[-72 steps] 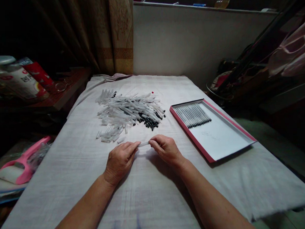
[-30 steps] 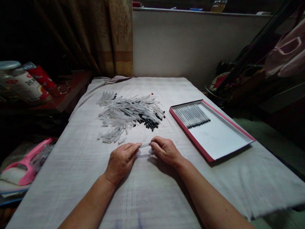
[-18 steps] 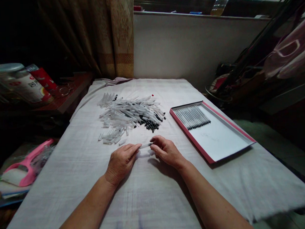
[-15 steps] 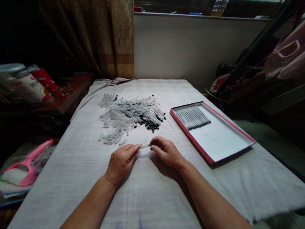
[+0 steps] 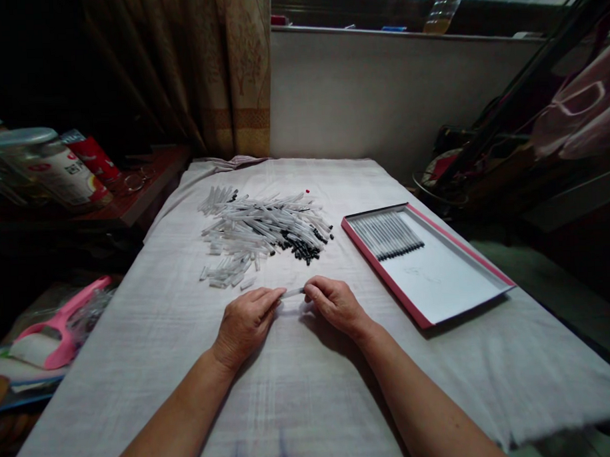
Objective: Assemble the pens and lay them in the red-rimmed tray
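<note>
My left hand (image 5: 245,322) and my right hand (image 5: 333,303) rest on the white cloth and pinch the two ends of one thin clear pen tube (image 5: 292,292) between their fingertips. Just beyond them lies a heap of clear pen tubes with black tips (image 5: 263,224), and a few short clear caps (image 5: 229,274) are scattered at its near left. To the right stands a shallow red-edged box lid (image 5: 454,282) with a row of finished pens (image 5: 388,234) lined up at its far end.
The cloth-covered table (image 5: 300,388) drops off at the right and near edges. A side shelf at left carries jars (image 5: 53,172) and a red can (image 5: 93,156). A pink-handled tool (image 5: 48,325) lies low at the left. Curtain and wall stand behind.
Both hands have stayed on the same tube. The view has drifted slightly, and the right fingers have slid a little along the tube.
</note>
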Available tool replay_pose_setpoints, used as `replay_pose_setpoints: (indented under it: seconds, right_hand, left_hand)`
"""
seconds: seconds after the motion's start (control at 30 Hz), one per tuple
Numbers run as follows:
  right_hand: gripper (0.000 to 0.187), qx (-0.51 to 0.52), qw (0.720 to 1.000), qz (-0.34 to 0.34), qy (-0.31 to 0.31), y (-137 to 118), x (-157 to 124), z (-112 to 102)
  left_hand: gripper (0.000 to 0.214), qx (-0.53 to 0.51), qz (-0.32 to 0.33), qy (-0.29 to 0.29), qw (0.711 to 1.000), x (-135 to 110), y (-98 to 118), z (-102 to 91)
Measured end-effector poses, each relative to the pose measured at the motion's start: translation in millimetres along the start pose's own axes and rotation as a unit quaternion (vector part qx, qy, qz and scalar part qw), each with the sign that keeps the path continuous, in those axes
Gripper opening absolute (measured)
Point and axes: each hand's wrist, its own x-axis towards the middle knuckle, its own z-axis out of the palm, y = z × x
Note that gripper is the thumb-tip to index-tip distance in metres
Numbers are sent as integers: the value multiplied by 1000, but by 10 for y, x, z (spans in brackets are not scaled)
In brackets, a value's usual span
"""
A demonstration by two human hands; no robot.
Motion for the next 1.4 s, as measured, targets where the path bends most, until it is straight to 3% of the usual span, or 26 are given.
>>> replay_pose_setpoints:
  seconds: [0.17, 0.37, 0.57, 0.67, 0.77, 0.83, 0.87, 0.93, 1.0, 1.07, 1.17, 1.3, 1.4]
  right_hand:
    - [13, -1, 1000, -15, 1, -1, -9, 0]
    - [34, 10, 999, 33, 21, 28, 6, 77]
    - [40, 21, 999, 44, 20, 46, 27, 121]
    - [43, 38, 995, 52, 82, 50, 53, 107]
    - [46, 70, 980, 62, 173, 33, 71, 109]
    - [47, 89, 977, 52, 187, 2, 62, 142]
    - [46, 94, 978, 42, 180, -18, 52, 169]
    - [44, 92, 984, 23, 151, -58, 26, 238]
    - [43, 88, 989, 13, 122, -92, 6, 313]
    - [44, 97, 989, 17, 108, -114, 1, 376]
    - [50, 142, 984, 52, 90, -130, 18, 437]
    - [53, 175, 978, 103, 37, -128, 69, 446]
    - [50, 136, 984, 114, -28, -93, 183, 356]
  left_hand:
    - [27, 0, 0, -4, 1000, 4, 2, -5]
    - [28, 5, 14, -1, 1000, -19, -24, 18]
    - [26, 29, 18, 30, 999, 6, -18, 1]
    - [25, 62, -25, 102, 993, 48, 41, -34]
    - [23, -34, -101, 133, 985, 80, 89, -34]
    - [31, -183, -190, 125, 956, 103, 109, -10]
    - [37, -266, -246, 121, 924, 118, 119, 4]
    - [50, -414, -350, 134, 830, 154, 144, 20]
    - [59, -511, -410, 171, 736, 192, 172, 14]
    - [60, -560, -429, 202, 679, 221, 197, -12]
    - [57, -581, -426, 209, 661, 230, 208, -52]
    - [55, -582, -421, 204, 665, 205, 154, -61]
    - [59, -569, -422, 207, 675, 190, 76, -46]
